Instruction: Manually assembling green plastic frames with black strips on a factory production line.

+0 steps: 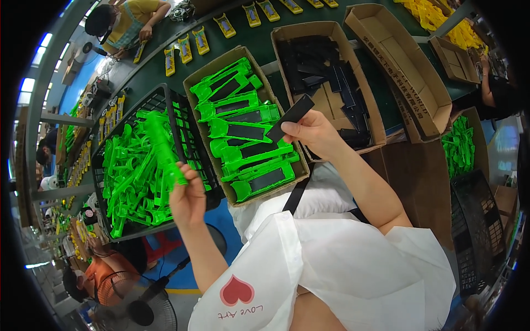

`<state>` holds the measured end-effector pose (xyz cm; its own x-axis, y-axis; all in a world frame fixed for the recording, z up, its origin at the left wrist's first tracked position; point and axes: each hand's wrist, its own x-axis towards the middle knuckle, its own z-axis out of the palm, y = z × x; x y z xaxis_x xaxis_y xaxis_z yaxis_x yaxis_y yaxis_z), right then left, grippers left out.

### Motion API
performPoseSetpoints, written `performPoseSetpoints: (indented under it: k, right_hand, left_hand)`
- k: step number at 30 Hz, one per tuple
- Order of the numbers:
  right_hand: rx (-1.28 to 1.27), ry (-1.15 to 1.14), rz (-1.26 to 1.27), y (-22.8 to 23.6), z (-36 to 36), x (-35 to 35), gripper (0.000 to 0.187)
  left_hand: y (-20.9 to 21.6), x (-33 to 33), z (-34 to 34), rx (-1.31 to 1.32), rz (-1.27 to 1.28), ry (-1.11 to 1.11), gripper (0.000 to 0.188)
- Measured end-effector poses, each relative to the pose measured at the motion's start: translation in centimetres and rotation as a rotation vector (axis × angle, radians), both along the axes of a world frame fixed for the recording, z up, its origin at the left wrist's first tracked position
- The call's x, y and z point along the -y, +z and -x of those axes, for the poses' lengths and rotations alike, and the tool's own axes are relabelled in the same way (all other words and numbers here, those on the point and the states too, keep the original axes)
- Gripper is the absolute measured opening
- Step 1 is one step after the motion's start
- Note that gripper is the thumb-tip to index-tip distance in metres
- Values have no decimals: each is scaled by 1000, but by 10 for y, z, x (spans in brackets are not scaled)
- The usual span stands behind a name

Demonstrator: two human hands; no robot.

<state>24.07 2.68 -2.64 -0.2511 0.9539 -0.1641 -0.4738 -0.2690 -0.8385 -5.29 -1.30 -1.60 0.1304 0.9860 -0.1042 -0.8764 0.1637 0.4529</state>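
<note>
My left hand (pixel 189 197) is closed on the lower end of a long green plastic shell (pixel 160 142), slightly smeared by motion, held over a black crate (pixel 165 102) heaped with similar green shells (pixel 130 179). Between thumb and fingers my right hand (pixel 312 132) pinches a flat black rectangular plate (pixel 291 117). That plate is over the right side of a cardboard box (pixel 220 190) where green shells with black plates in them (pixel 248 132) lie in a row. To its right, another cardboard box (pixel 372 118) holds a pile of loose black plates (pixel 314 66).
A long cardboard box (pixel 411 71) stands at the right. Yellow shells (pixel 225 25) line the green bench behind. Co-workers sit at the far left, lower left and right. A fan (pixel 146 309) stands at lower left; more green shells (pixel 458 146) fill a box at far right.
</note>
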Motion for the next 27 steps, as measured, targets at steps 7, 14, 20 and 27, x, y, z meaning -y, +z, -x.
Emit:
performPoseSetpoints:
  k: [7, 14, 20, 27]
  right_hand:
    - [-102, -76, 73, -7, 52, 31, 9]
    - [402, 210, 22, 8, 3, 31, 14]
    - [593, 287, 7, 26, -14, 32, 17]
    - [768, 321, -81, 26, 1, 26, 21]
  left_hand:
    - [3, 13, -106, -532, 33, -132, 24]
    - [6, 9, -76, -776, 1, -149, 23]
    - [2, 2, -55, -975, 101, -151, 23]
    - [4, 2, -56, -979, 95, -427, 22]
